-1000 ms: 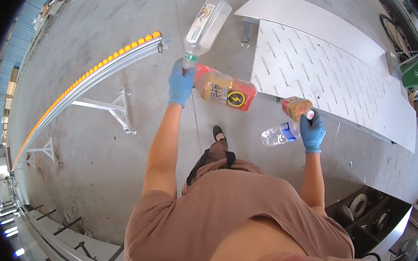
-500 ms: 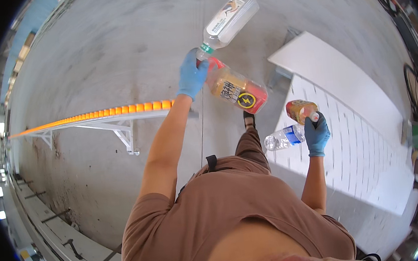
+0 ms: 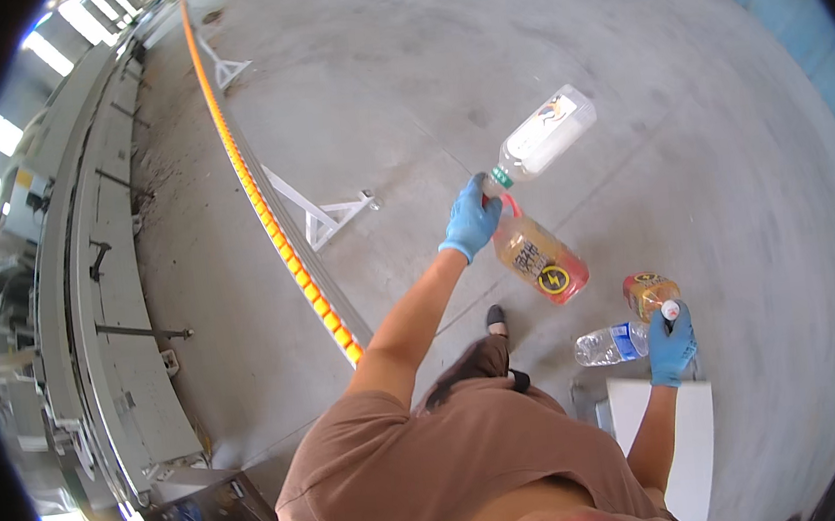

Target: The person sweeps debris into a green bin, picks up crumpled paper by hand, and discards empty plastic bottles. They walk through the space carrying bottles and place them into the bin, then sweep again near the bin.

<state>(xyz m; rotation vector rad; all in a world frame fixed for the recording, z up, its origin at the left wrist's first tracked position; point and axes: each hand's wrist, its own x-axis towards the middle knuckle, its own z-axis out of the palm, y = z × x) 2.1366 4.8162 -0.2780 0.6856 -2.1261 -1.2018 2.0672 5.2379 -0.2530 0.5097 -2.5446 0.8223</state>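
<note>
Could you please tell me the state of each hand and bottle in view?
Left hand: gloved, closed on two bottles
White-labelled clear bottle: held, tilted, looks empty
Large red-and-yellow bottle: held, tilted, cap not visible
Right hand: gloved, closed on two bottles
Small red-and-yellow bottle: held, white cap on
Blue-labelled clear bottle: held sideways, looks empty, cap hidden

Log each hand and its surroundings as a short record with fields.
Left hand: blue glove, gripping two bottles near their necks
Left load: clear bottle with green neck band; large yellow-and-red bottle
Right hand: blue glove, holding two bottles
Right load: small yellow-and-red bottle, white-capped; clear bottle with blue label
Left side: orange-topped rail
Lower right: white panel, partly hidden by forearm
</note>
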